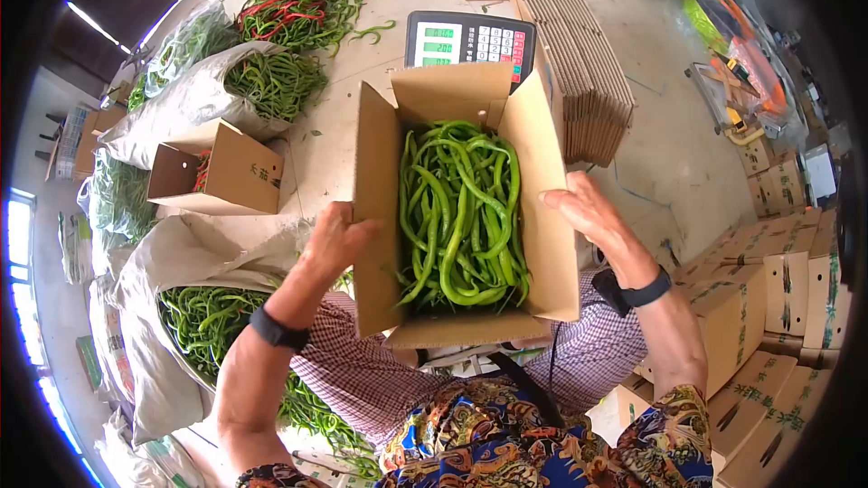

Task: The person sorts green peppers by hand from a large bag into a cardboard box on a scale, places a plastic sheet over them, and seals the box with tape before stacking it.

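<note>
“Between both hands, at mid-view: one cardboard box [544, 262], top uncovered, green peppers [463, 208] lying below its rim. How should I read the grip?”

“Left hand [344, 235] pinches the left wall and right hand [588, 208] the right, each with its thumb toward the inner face. The gap seems no wider than the cardboard; I cannot see the outer fingers, or whether anything bears the base.”

“What could go wrong?”

“I judge three faults. Uneven hand height would tilt the box and slide its load to one wall; outward pull might bow the thin sides; a forward push could knock the scale [475, 36], its console just beyond the far edge.”

“And room?”

“Near the far right corner stands the stack of flattened cartons [570, 45]. Off the left edge lie a small carton [246, 176] and, nearer, a sack [140, 316]. The near edge faces the checked trousers [362, 375]. I find wide bare floor [687, 154] rightward, past that stack.”
</note>
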### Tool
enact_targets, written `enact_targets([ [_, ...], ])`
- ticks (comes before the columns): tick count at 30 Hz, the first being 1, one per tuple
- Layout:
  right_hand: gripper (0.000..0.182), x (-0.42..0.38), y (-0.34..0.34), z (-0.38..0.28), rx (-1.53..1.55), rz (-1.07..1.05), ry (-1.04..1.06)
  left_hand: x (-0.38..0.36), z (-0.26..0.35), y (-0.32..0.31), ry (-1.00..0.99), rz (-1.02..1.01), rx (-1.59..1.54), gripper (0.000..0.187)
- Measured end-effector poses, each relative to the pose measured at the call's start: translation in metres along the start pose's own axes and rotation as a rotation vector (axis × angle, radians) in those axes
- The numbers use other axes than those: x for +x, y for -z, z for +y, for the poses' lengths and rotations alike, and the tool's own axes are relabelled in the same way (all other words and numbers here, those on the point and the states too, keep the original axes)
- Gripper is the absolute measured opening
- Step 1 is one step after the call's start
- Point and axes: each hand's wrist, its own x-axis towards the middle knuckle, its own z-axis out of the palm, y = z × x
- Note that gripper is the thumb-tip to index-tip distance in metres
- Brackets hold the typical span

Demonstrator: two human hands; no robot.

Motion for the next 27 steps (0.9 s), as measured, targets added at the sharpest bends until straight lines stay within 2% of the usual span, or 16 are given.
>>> enact_targets([
  [1, 0.028, -0.015, 0.004, -0.038, -0.042, 0.037, -0.037, -0.013, 0.016, 0.009, 0.015, -0.043, -0.109, 0.025],
  [4, 0.029, -0.02, 0.008, -0.04, -0.109, 0.053, -0.028, -0.012, 0.002, 0.002, 0.025, -0.1, -0.239, 0.03],
  [5, 0.032, -0.015, -0.006, -0.011, -0.141, 0.157, 0.044, 0.002, -0.027, -0.014, -0.037, -0.057, -0.06, 0.029],
  [6, 0.035, -0.005, -0.008, -0.006, -0.361, -0.019, -0.063, 0.007, -0.043, -0.022, -0.098, -0.013, 0.12, 0.027],
  [8, 0.035, -0.005, -0.009, -0.012, -0.284, -0.004, -0.032, 0.005, -0.021, -0.017, -0.075, -0.054, 0.235, 0.026],
  [10, 0.032, -0.015, -0.003, -0.008, -0.154, 0.15, 0.195, 0.007, -0.027, -0.014, 0.014, -0.099, -0.151, 0.027],
  [11, 0.029, -0.009, 0.004, -0.014, -0.124, 0.016, -0.023, 0.004, -0.016, -0.007, -0.015, -0.091, -0.145, 0.027],
  [14, 0.03, -0.022, 0.005, -0.036, 0.03, 0.064, 0.003, -0.003, 0.001, -0.003, 0.049, -0.182, -0.266, 0.027],
  [15, 0.031, -0.016, 0.005, -0.026, -0.19, 0.022, -0.063, 0.007, -0.023, -0.012, 0.024, -0.125, 0.032, 0.027],
  [19, 0.032, -0.014, -0.001, -0.022, -0.495, 0.05, -0.173, 0.01, -0.023, -0.025, -0.093, -0.039, 0.091, 0.029],
  [20, 0.03, -0.018, -0.001, -0.022, -0.521, 0.18, -0.006, 0.006, -0.011, -0.024, -0.092, -0.044, 0.095, 0.029],
  [22, 0.032, -0.028, 0.003, -0.029, -0.568, 0.438, 0.323, -0.005, 0.014, -0.021, -0.26, 0.286, 0.066, 0.028],
  [23, 0.032, -0.031, 0.004, -0.043, -0.567, 0.434, 0.319, -0.007, 0.018, -0.021, -0.361, 0.377, 0.21, 0.033],
  [25, 0.033, -0.034, 0.001, -0.079, -0.705, 0.597, 0.698, -0.016, 0.04, -0.025, -0.473, 0.351, 0.243, 0.034],
  [26, 0.033, -0.037, -0.006, -0.082, -0.705, 0.597, 0.7, -0.019, 0.05, -0.031, -0.586, 0.325, 0.275, 0.035],
  [27, 0.029, -0.041, -0.014, -0.084, -0.677, 0.381, 0.616, -0.015, 0.055, -0.044, -0.647, 0.246, 0.306, 0.036],
])
